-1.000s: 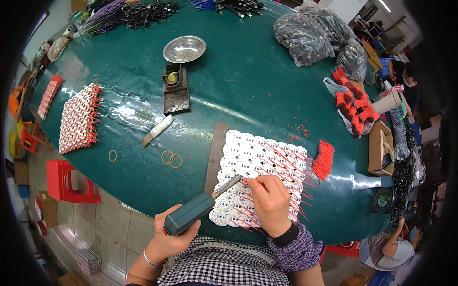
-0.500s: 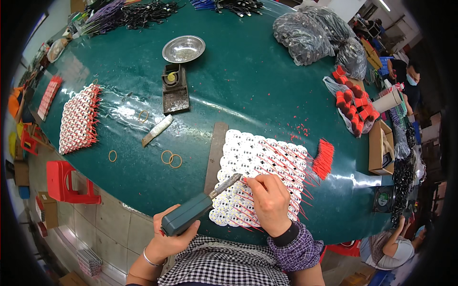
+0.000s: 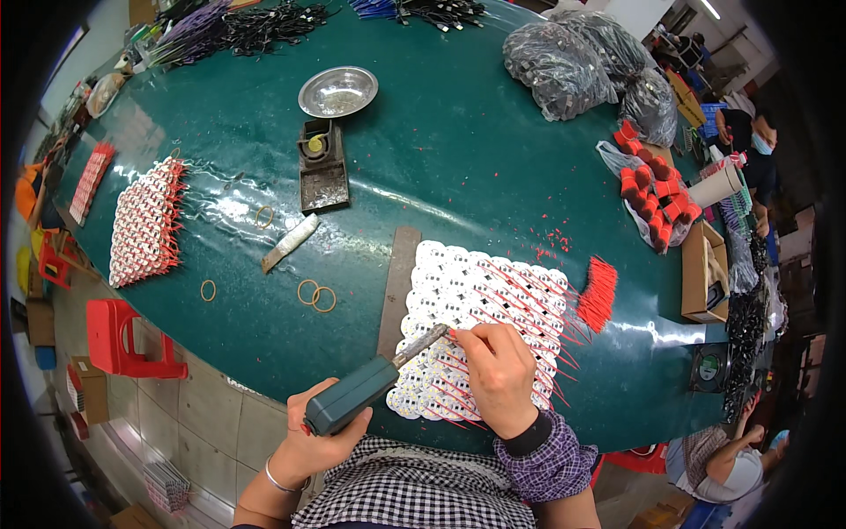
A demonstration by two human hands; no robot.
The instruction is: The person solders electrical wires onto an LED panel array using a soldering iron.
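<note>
At the near edge of the green tabletop (image 3: 493, 167), the left hand (image 3: 322, 436) grips a soldering iron (image 3: 370, 388), its tip now nudged onto the white round boards (image 3: 476, 304). The right hand (image 3: 498, 375) has barely shifted from a second ago, fingers pinched on a red wire at the tip. Work has moved on to another joint. A bundle of red wires (image 3: 599, 291) lies toward the right edge.

Soldering iron and round white boards

The dark green iron (image 3: 366, 391) slants up-right, its metal tip touching the boards (image 3: 480, 328), which lie overlapped in rows with red wires slanting across them.
</note>
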